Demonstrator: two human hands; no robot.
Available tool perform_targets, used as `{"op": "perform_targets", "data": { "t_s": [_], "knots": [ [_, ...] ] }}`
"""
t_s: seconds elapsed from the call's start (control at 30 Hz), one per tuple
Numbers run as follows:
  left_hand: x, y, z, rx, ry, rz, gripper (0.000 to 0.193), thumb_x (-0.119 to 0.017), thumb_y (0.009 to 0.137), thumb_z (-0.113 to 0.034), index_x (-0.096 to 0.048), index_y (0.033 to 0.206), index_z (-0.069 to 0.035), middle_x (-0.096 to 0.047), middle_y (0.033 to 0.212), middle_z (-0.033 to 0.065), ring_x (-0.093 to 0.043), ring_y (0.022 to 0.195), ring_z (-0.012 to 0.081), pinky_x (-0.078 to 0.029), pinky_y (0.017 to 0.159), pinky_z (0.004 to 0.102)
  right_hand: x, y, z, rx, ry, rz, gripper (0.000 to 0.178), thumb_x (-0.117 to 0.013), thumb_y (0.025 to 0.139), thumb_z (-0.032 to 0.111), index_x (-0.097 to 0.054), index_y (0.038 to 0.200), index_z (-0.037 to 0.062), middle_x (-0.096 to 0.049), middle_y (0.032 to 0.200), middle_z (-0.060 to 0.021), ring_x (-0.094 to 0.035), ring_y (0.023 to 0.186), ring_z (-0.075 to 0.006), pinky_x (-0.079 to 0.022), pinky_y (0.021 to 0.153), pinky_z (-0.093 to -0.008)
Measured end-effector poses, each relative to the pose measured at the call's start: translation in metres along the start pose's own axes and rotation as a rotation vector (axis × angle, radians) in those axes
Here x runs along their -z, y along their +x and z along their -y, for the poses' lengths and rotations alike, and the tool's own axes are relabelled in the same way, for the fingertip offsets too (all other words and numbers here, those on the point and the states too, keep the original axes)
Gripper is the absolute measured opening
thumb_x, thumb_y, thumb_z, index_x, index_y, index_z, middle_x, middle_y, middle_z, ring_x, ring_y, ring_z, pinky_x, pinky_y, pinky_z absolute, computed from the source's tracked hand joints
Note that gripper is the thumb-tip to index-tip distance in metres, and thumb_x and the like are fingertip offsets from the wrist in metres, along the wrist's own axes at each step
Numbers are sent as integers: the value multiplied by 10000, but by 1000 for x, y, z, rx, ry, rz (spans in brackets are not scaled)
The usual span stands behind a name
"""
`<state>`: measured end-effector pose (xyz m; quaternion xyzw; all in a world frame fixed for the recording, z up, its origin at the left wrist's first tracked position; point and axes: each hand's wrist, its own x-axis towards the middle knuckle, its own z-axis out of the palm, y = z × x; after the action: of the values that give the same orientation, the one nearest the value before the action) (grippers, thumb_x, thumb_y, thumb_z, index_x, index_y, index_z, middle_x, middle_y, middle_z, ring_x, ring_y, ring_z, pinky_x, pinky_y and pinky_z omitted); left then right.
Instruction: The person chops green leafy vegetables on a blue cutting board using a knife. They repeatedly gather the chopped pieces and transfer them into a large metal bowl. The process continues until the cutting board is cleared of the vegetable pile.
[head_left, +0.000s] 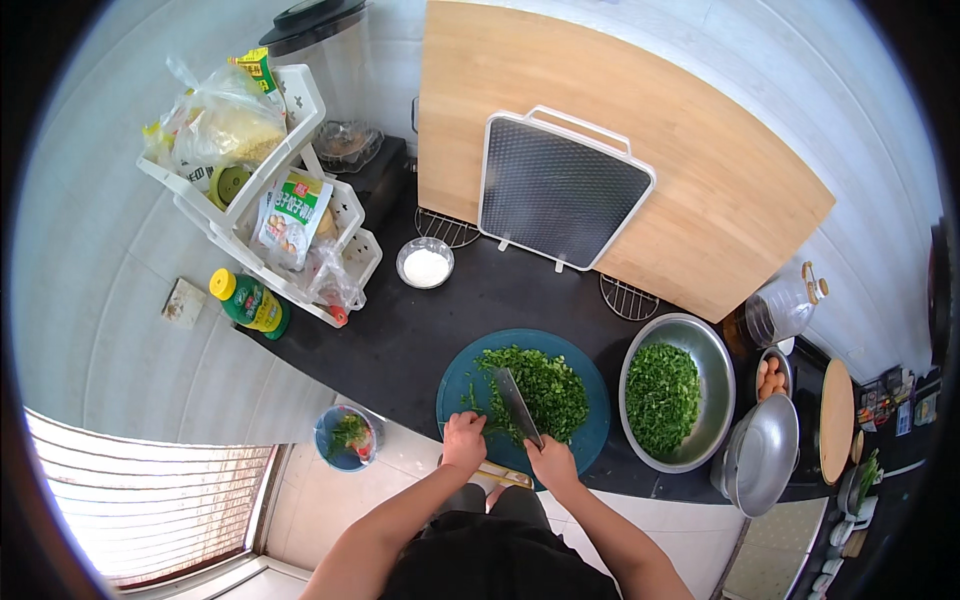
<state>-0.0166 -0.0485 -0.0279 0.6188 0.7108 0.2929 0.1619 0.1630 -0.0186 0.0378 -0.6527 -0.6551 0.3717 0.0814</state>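
A round blue-green cutting board lies at the counter's front edge, with a broad heap of chopped greens on it. My right hand is closed round the handle of a kitchen knife. The blade points away from me and rests along the left side of the heap. At the board's near left rim, my left hand has its fingers curled together over the surface, beside a few loose green bits. What those fingers hold, if anything, is hidden. To the right stands a steel bowl of chopped greens.
A glass bowl of white powder sits behind the board. Further right are a bowl of eggs and a tilted steel basin. A white tiered rack and green bottle stand left. A bin is on the floor.
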Motion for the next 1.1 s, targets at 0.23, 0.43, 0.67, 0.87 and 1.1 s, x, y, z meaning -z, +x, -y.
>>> {"op": "perform_targets", "data": {
  "t_s": [0.23, 0.43, 0.67, 0.87, 1.1],
  "knots": [
    [1, 33, -3, 269, 65, -149, 333, -606, 709, -13, -607, 1039, -51, -547, 1039, 102, -487, 998, 309, -390, 864, 421, -2, -7, -7, 18, 0, -25, 338, -586, 856, 347, -605, 791, 15, -614, 696, -215, -606, 714, -410, -466, 619, -464],
    [-2, 34, 12, 61, 99, 133, 369, -632, 654, -35, -596, 1019, -84, -549, 1032, 102, -483, 1012, 304, -371, 886, 417, 4, -9, -12, 4, 17, -22, 349, -587, 852, 358, -601, 792, 15, -612, 696, -217, -605, 713, -414, -463, 613, -465],
    [23, 9, -2, 3, 38, 192, 312, -685, 654, -98, -631, 961, -88, -581, 964, 81, -507, 982, 280, -369, 881, 404, 7, -16, -2, -5, -44, 51, 392, -540, 879, 398, -577, 776, 21, -622, 706, -227, -612, 715, -425, -484, 643, -498],
    [5, 1, 10, -32, -39, 91, 242, -727, 669, -166, -657, 882, -76, -598, 892, 60, -538, 918, 270, -418, 830, 387, -8, -16, -1, 103, -115, 52, 429, -488, 914, 419, -549, 779, 16, -611, 671, -227, -606, 675, -428, -475, 603, -498],
    [-23, -2, 34, -166, -151, -6, 39, -638, 670, -62, -662, 701, -67, -591, 780, 58, -555, 814, 280, -460, 755, 381, -27, -10, -1, 163, -289, 112, 402, -459, 933, 367, -555, 800, -1, -615, 665, -238, -619, 659, -418, -503, 602, -487]
  ]
}}
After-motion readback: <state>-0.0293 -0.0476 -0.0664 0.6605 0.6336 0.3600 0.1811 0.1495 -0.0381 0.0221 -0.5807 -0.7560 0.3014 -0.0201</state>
